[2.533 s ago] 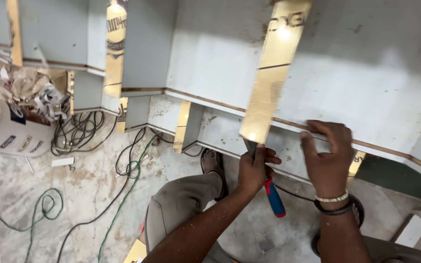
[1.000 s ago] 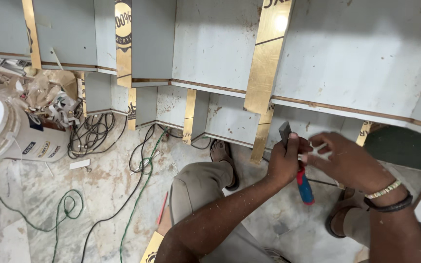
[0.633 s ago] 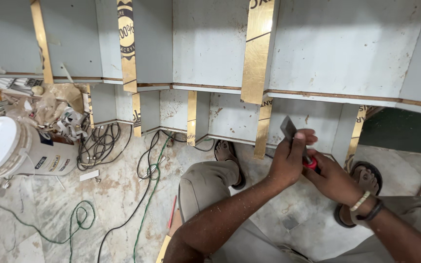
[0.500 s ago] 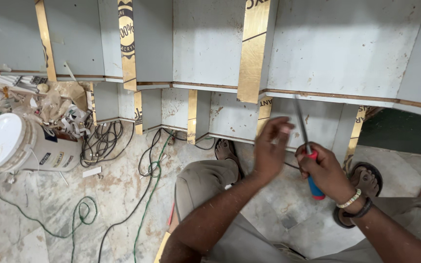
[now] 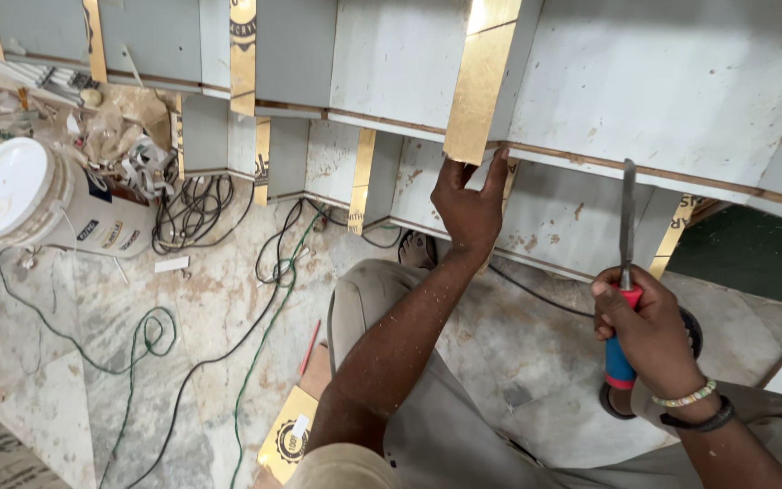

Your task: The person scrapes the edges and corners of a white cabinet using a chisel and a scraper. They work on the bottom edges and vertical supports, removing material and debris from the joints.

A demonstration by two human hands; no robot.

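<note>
Hands of one person at a stepped grey panel structure [image 5: 681,81], head view. Two hands show. The left hand [image 5: 469,201] reaches forward with its fingers spread open, fingertips [image 5: 500,163] touching the lower end of a gold strip [image 5: 480,81] that runs down the panel face; it grasps nothing. The right hand [image 5: 646,330] forms a closed grip around the red-and-blue handle of one chisel [image 5: 624,272], whose flat metal blade stands upright, pointing at the panel's brown edge line and just short of it. The chisel lies to the right of the left hand, well apart from the gold strip. Two bands sit on the right wrist: one pale beaded bracelet [image 5: 681,397] and one dark band [image 5: 700,420].

At least five gold strips can be counted on the panel faces, some of them printed; a further gold piece [image 5: 288,438] lies on the stone floor [image 5: 183,299] beside the person's knee. One white plastic bucket [image 5: 29,204] lies tilted on its side at left, lid on, so its contents cannot be told. Behind it lies a heap of crumpled scraps [image 5: 128,149]. Several loose cables cross the floor, among them a black coil [image 5: 194,204] and one green cable [image 5: 269,326]; their exact number cannot be told.
</note>
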